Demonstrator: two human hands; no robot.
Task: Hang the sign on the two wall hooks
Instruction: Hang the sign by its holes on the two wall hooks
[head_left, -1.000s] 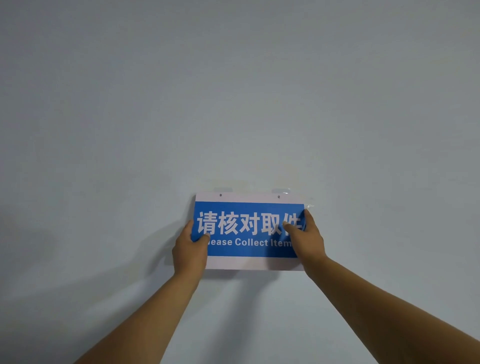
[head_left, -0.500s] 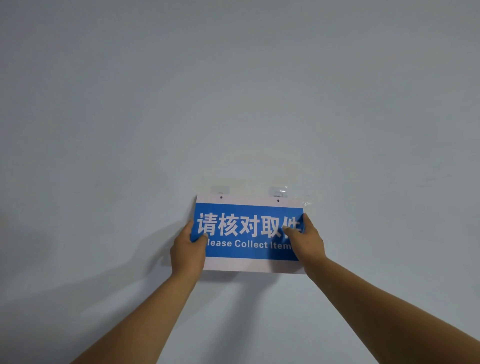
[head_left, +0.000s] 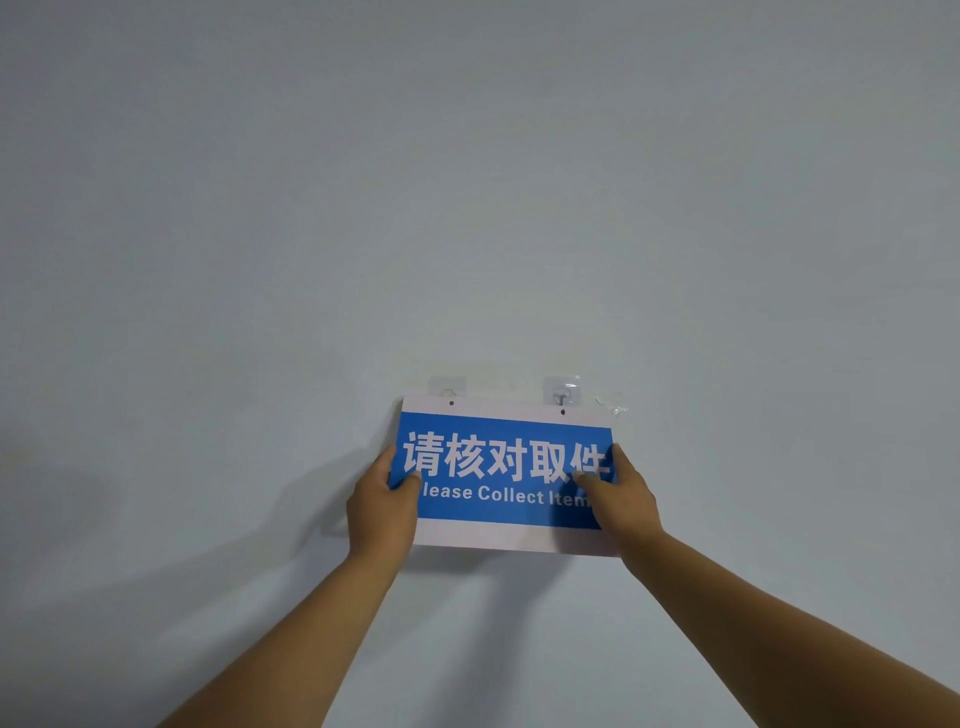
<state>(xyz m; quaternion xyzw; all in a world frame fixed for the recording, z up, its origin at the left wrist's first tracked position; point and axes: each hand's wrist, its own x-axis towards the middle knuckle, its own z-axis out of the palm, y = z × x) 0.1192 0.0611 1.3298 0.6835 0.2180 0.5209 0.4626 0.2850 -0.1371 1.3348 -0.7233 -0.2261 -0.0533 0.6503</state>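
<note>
A blue sign (head_left: 506, 475) with white characters and a white border is held flat against the wall. My left hand (head_left: 383, 506) grips its left edge and my right hand (head_left: 621, 499) grips its right edge, thumbs on the front. Two small holes sit in the sign's top border. Two clear adhesive hooks stick to the wall just above: the left hook (head_left: 447, 387) is partly covered by the sign's top edge, the right hook (head_left: 561, 392) shows its metal peg above the right hole. The sign tilts slightly, its right side lower.
The plain pale grey wall (head_left: 467, 208) fills the view. A scrap of clear film (head_left: 613, 405) clings to the wall right of the right hook. My forearms reach up from the bottom edge.
The sign has slid down a little in both hands, uncovering more of the two hooks above its top edge. Both hands keep their grip.
</note>
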